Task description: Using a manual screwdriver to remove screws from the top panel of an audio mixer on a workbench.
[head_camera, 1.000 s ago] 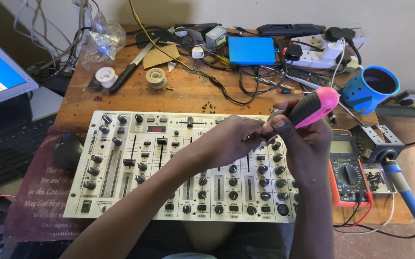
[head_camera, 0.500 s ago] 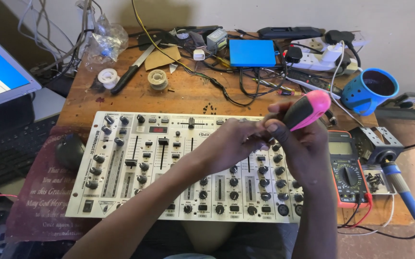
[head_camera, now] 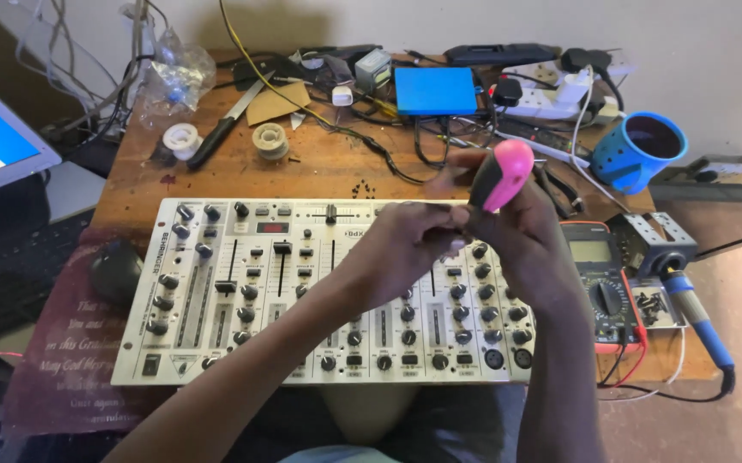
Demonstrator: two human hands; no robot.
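Now my right hand is shut tight around the pink and black handle of a screwdriver. The handle sticks up and leans a little to the right, above the right part of the grey mixer that sits across the wooden table. The long way of the tool runs from the pink top down toward the knobs, but my hands hide its tip, so I cannot tell where it touches.

My left hand comes in from the left and meets the right one. Its fingers are curled and pinched just under the handle. I cannot see if they hold something small or just the metal part. Both hands touch each other, so both are right at the tool.

Compared with a moment back, the pink handle stands straighter and sits higher up; before, it lay more flat and pointed right. The mixer, the blue mug and the meter have not moved.
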